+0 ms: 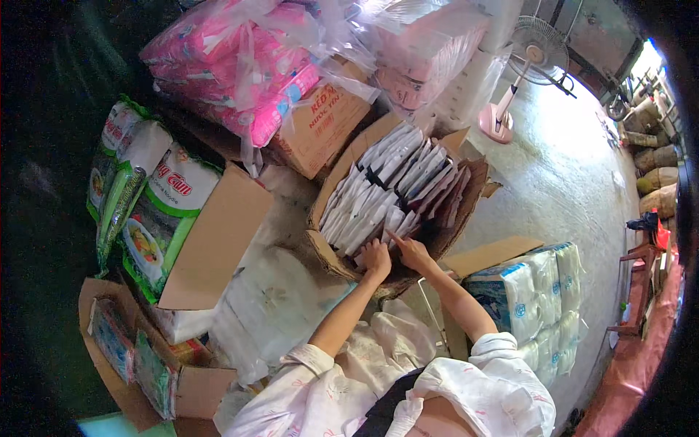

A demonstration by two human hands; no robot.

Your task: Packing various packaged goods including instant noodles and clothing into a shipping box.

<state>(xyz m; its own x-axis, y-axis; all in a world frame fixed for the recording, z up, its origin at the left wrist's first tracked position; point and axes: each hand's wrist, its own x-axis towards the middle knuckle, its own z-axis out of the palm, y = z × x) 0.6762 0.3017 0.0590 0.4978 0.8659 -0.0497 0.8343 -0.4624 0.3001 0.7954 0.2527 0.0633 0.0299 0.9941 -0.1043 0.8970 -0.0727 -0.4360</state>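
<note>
In front of me is an open cardboard box [469,191] with torn, bent rims. Rows of flat white packets [357,210] stand on edge inside it, with several darker reddish ones [450,191] at the right end. My left hand [375,258] reaches over the near rim, its fingers bent down at the packets' near end; whether it grips one is hidden. Beside it, my right hand [413,254] points its index finger at the top of a packet, the other fingers partly curled. Nothing shows held in the right hand.
Pink wrapped packs [235,71] and a printed carton [322,123] stand behind. Green-and-white noodle bags [164,213] and an open carton of packets [207,393] lie left. To the right are plastic-wrapped paper packs [540,289]; a pedestal fan [502,109] stands farther back.
</note>
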